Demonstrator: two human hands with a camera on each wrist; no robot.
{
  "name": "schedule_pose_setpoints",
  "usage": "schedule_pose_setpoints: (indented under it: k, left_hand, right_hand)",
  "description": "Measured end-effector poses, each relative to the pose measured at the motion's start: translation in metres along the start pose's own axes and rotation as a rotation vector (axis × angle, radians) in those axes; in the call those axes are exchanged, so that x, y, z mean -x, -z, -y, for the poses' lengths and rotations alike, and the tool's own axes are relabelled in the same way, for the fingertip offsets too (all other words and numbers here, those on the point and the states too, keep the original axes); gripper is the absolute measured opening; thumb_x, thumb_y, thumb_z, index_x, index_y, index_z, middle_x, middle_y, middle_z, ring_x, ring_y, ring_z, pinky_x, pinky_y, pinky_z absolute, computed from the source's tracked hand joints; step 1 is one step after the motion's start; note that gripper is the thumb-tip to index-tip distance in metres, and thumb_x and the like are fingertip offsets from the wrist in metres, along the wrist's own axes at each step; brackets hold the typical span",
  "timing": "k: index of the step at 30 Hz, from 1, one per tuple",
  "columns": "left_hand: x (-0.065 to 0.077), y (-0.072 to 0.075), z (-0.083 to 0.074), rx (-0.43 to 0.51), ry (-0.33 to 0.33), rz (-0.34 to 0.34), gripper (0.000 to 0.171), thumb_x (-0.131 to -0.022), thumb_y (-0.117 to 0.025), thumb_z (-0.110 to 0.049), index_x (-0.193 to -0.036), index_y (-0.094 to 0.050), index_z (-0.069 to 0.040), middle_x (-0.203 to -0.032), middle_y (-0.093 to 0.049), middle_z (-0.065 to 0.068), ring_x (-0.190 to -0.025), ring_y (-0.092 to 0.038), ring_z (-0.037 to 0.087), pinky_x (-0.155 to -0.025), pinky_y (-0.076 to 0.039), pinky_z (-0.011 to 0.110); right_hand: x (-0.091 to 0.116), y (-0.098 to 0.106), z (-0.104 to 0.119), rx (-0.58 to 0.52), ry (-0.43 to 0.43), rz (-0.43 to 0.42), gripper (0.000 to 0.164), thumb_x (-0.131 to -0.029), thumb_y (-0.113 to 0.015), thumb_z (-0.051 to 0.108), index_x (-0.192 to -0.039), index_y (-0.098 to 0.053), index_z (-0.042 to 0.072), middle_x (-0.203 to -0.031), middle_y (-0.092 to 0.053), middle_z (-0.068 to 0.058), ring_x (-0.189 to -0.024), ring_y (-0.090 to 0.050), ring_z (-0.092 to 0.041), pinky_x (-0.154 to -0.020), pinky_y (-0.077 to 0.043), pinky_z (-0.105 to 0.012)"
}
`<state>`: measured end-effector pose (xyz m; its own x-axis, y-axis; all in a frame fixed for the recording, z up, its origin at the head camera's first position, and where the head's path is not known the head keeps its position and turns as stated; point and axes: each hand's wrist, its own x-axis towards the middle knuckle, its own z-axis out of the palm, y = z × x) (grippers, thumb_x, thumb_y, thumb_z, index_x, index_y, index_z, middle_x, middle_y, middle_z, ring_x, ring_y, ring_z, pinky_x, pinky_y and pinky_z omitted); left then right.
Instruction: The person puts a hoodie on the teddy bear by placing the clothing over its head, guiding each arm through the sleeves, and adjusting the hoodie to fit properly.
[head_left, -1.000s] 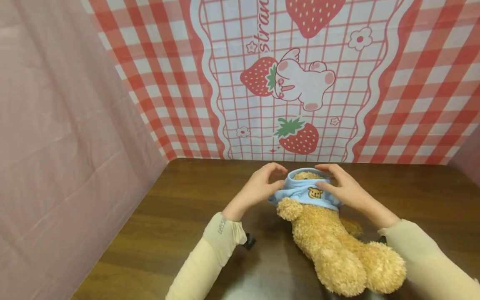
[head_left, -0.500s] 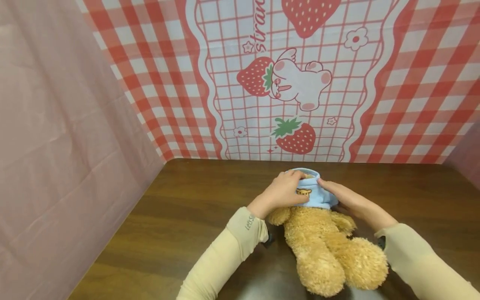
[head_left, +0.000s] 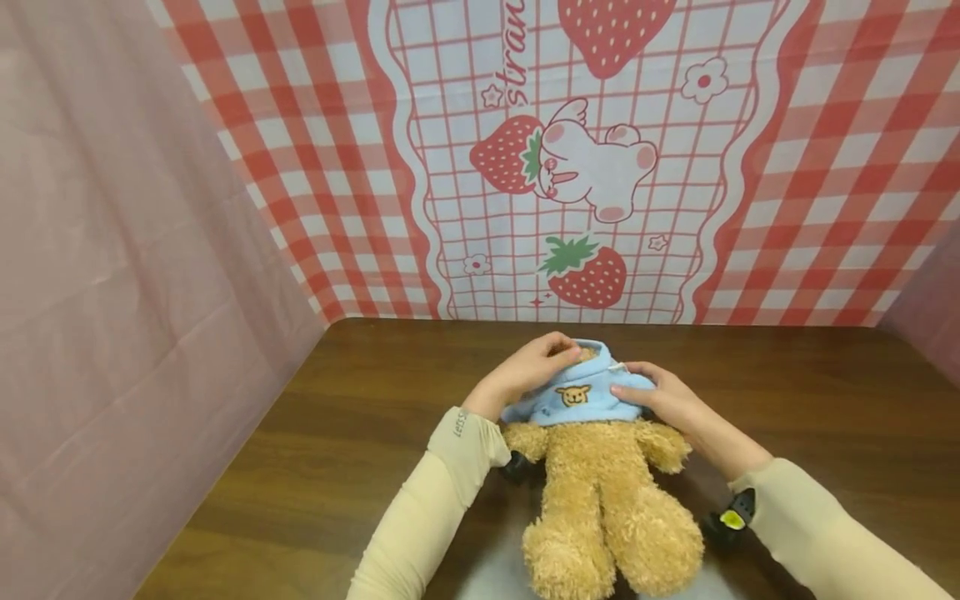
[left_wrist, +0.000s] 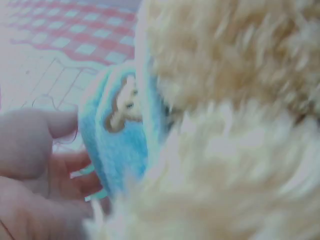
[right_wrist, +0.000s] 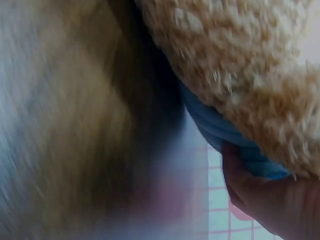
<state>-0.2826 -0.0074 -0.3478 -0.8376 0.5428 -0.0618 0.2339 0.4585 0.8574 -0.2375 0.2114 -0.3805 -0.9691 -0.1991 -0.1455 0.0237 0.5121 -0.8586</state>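
A fluffy tan teddy bear [head_left: 581, 467] lies on its back on the wooden table, feet toward me. Its head is covered by a small light-blue shirt [head_left: 603, 407] with a bear-face patch [head_left: 573, 396]; a bit of fur shows in the collar opening. My left hand [head_left: 528, 372] holds the collar's left side, thumb and fingers bent about the fabric. On the other side my right hand [head_left: 670, 402] grips the shirt, thumb in front and fingers partly hidden behind. Both bear arms lie outside the shirt. The right wrist view is blurred, with the thumb on blue fabric [right_wrist: 215, 122].
The dark wooden table [head_left: 360, 433] reaches back to a red-and-white checked cloth [head_left: 315, 167] with strawberry prints. A pink curtain [head_left: 135, 292] hangs along the left side.
The bear and shirt have shifted left and turned straighter toward me. My left hand went across the shirt front, then back to the collar's left; my right hand took hold of the right side.
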Motion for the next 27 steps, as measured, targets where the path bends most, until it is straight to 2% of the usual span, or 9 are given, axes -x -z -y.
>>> schedule_pose_setpoints:
  k: [4, 6, 9, 11, 14, 17, 22, 25, 27]
  left_hand:
    - [0.001, 0.005, 0.004, 0.112, 0.080, -0.093, 0.037, -0.088, -0.058, -0.034, -0.117, -0.054, -0.010, -0.114, -0.055, 0.004, -0.100, -0.053, 0.015, -0.084, -0.045, 0.032]
    - [0.002, 0.007, 0.004, 0.088, 0.119, -0.104, 0.046, -0.084, -0.063, -0.037, -0.120, -0.054, -0.010, -0.116, -0.054, 0.004, -0.099, -0.053, 0.015, -0.082, -0.046, 0.032]
    - [0.005, 0.011, 0.001, 0.033, 0.141, -0.093, 0.059, -0.080, -0.065, -0.042, -0.126, -0.049, -0.009, -0.125, -0.051, 0.006, -0.105, -0.052, 0.017, -0.084, -0.046, 0.034]
    - [0.006, 0.013, -0.002, -0.010, 0.138, -0.065, 0.063, -0.082, -0.063, -0.044, -0.132, -0.044, -0.010, -0.132, -0.047, 0.007, -0.113, -0.050, 0.019, -0.089, -0.044, 0.036]
    - [0.007, 0.017, -0.005, -0.046, 0.117, -0.015, 0.064, -0.085, -0.058, -0.042, -0.137, -0.037, -0.010, -0.139, -0.040, 0.008, -0.123, -0.043, 0.022, -0.096, -0.040, 0.039]
    - [0.007, 0.018, -0.005, -0.042, 0.082, 0.040, 0.057, -0.088, -0.055, -0.037, -0.135, -0.040, -0.010, -0.132, -0.046, 0.009, -0.116, -0.047, 0.022, -0.092, -0.042, 0.037]
    - [0.008, 0.017, -0.002, 0.041, 0.032, 0.111, 0.034, -0.088, -0.056, -0.030, -0.115, -0.046, -0.011, -0.098, -0.052, 0.006, -0.083, -0.051, 0.016, -0.071, -0.044, 0.027]
    - [0.010, 0.013, 0.000, 0.110, 0.044, 0.097, 0.030, -0.087, -0.058, -0.025, -0.109, -0.043, -0.010, -0.092, -0.049, 0.002, -0.077, -0.048, 0.012, -0.066, -0.042, 0.023]
    - [0.010, 0.009, 0.001, 0.165, 0.044, 0.053, 0.029, -0.086, -0.059, -0.019, -0.106, -0.043, -0.007, -0.090, -0.048, 0.002, -0.074, -0.047, 0.012, -0.063, -0.042, 0.022]
  right_hand:
    - [0.002, -0.004, 0.001, 0.055, 0.006, -0.061, 0.077, -0.086, -0.057, 0.046, -0.140, -0.027, 0.000, -0.143, -0.021, -0.030, -0.129, -0.020, -0.048, -0.096, -0.027, -0.061]
    - [0.004, -0.006, 0.001, 0.049, 0.016, -0.094, 0.069, -0.086, -0.057, 0.044, -0.135, -0.036, 0.000, -0.137, -0.032, -0.029, -0.122, -0.032, -0.045, -0.091, -0.035, -0.056]
    - [0.006, -0.009, 0.000, 0.002, 0.046, -0.163, 0.047, -0.087, -0.059, 0.038, -0.112, -0.051, -0.001, -0.106, -0.053, -0.020, -0.095, -0.050, -0.029, -0.077, -0.043, -0.040]
    - [0.006, -0.010, 0.000, -0.037, 0.089, -0.205, 0.033, -0.087, -0.060, 0.033, -0.094, -0.052, 0.001, -0.083, -0.052, -0.007, -0.076, -0.047, -0.016, -0.066, -0.040, -0.030]
    - [0.005, -0.011, 0.001, -0.076, 0.152, -0.253, 0.024, -0.087, -0.061, 0.027, -0.081, -0.048, 0.007, -0.068, -0.044, 0.006, -0.064, -0.041, -0.008, -0.060, -0.036, -0.026]
    - [0.005, -0.010, 0.002, -0.085, 0.184, -0.280, 0.021, -0.087, -0.061, 0.023, -0.081, -0.049, 0.007, -0.065, -0.042, 0.009, -0.062, -0.040, -0.006, -0.058, -0.036, -0.025]
    - [0.005, -0.008, 0.003, -0.022, 0.201, -0.315, 0.019, -0.088, -0.060, 0.017, -0.088, -0.051, 0.000, -0.072, -0.049, 0.011, -0.062, -0.041, -0.004, -0.059, -0.037, -0.024]
    - [0.005, -0.008, 0.004, 0.008, 0.212, -0.330, 0.019, -0.087, -0.059, 0.014, -0.091, -0.052, -0.003, -0.079, -0.052, 0.010, -0.066, -0.043, -0.003, -0.061, -0.039, -0.024]
    - [0.004, -0.008, 0.005, 0.006, 0.212, -0.338, 0.019, -0.087, -0.059, 0.013, -0.092, -0.052, -0.003, -0.080, -0.052, 0.008, -0.068, -0.044, -0.003, -0.063, -0.039, -0.023]
